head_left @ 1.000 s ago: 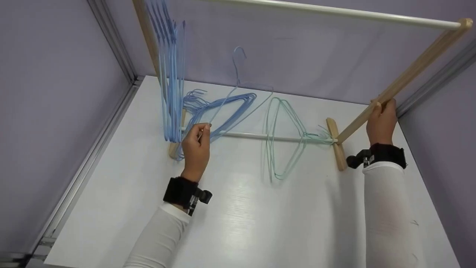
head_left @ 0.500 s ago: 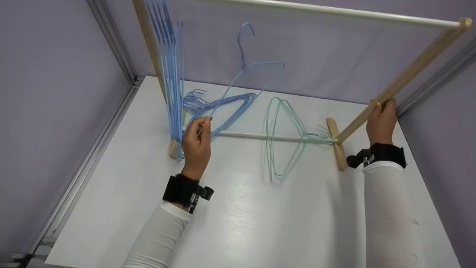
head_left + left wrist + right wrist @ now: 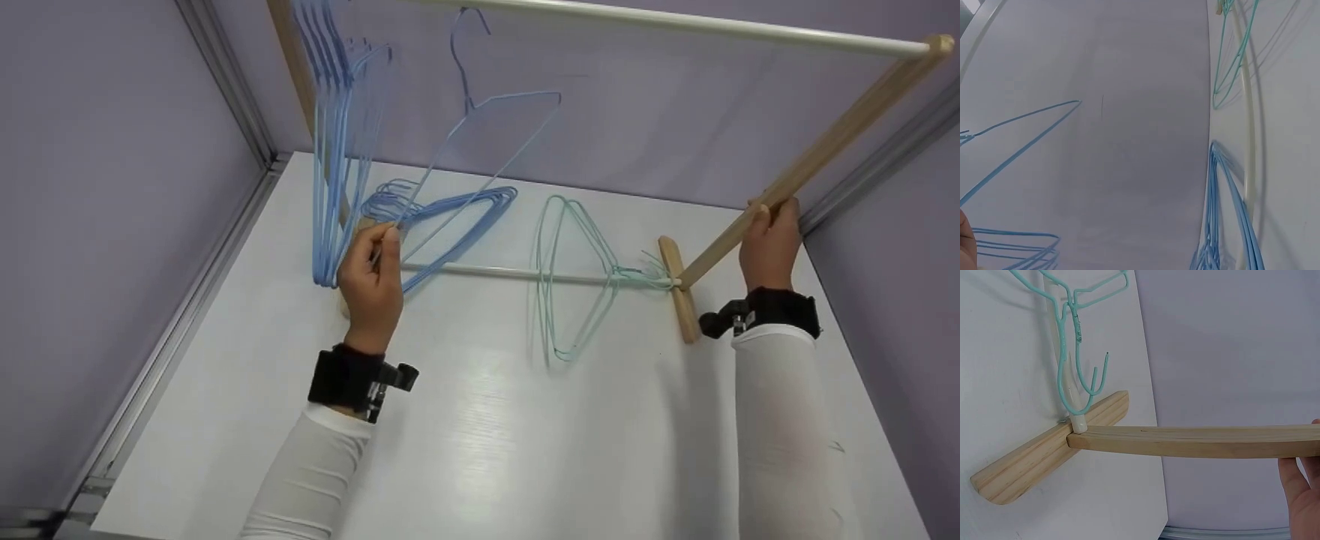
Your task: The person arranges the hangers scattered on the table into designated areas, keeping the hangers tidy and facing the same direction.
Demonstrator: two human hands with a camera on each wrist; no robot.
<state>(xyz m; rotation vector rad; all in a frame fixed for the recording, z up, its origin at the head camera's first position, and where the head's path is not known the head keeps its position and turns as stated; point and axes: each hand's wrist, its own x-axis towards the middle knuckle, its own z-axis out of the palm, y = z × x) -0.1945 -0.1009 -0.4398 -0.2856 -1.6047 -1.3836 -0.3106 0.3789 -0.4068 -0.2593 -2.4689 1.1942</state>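
In the head view my left hand (image 3: 371, 281) pinches a lower corner of a blue wire hanger (image 3: 466, 99) between thumb and fingers. The hanger is raised, its hook just overlapping the underside of the rack's white top rod (image 3: 675, 21). Part of this hanger and a sliver of the hand also show in the left wrist view. On the right, my right hand (image 3: 772, 247) grips the rack's slanting wooden side post (image 3: 832, 144); its thumb lies along the near face. Close left of my left hand hang several blue wire hangers (image 3: 322, 225), their tops cut off by the frame.
A stack of blue hangers (image 3: 491, 201) lies on the white table (image 3: 480, 435) across the rack's lower bar (image 3: 487, 271). Several mint-green hangers (image 3: 551, 289) lie against the bar's right end, by a wooden foot (image 3: 679, 300). Purple-grey panels (image 3: 637, 112) enclose the back and sides.
My left hand has moved up and left, lifting the blue hanger from low over the table until its hook reaches the top rod. The hanging blue hangers have swayed. My right hand has stayed on the post.
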